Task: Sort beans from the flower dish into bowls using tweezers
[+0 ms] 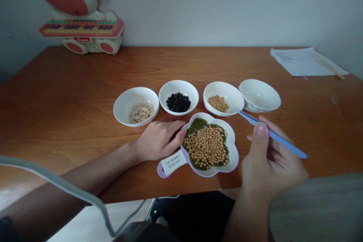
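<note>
My left hand pinches the left rim of a flower-shaped white dish with a lilac edge and a labelled handle. Yellow soybeans lie over green mung beans inside it. Blue tweezers are held in my right hand, right of the dish. Their tips reach the right rim of a white bowl with some soybeans in it; whether the tips touch it or hold a bean, I cannot tell.
Left of that bowl stand a bowl of black beans and a bowl of pale flat seeds. To its right is an empty bowl. A toy keyboard figure, papers and a grey cable are also in view.
</note>
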`<action>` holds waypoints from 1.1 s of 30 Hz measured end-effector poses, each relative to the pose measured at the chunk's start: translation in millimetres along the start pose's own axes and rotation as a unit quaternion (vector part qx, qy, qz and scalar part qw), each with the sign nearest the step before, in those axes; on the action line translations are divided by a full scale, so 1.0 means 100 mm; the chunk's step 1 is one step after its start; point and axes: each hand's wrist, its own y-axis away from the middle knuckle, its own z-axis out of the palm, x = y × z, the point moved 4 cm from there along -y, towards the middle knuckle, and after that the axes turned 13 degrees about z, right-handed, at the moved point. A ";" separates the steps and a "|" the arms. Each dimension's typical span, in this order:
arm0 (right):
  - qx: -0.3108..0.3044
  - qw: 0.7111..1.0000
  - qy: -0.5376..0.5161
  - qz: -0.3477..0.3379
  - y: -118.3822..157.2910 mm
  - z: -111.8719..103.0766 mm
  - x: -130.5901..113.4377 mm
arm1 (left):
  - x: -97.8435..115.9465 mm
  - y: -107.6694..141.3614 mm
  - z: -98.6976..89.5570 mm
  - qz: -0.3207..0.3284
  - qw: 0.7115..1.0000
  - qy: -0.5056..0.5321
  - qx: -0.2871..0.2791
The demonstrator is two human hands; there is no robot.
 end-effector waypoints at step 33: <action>-0.313 0.925 0.074 -0.204 0.55 -0.06 -0.22 | 0.00 0.00 0.00 0.009 1.000 -0.003 0.012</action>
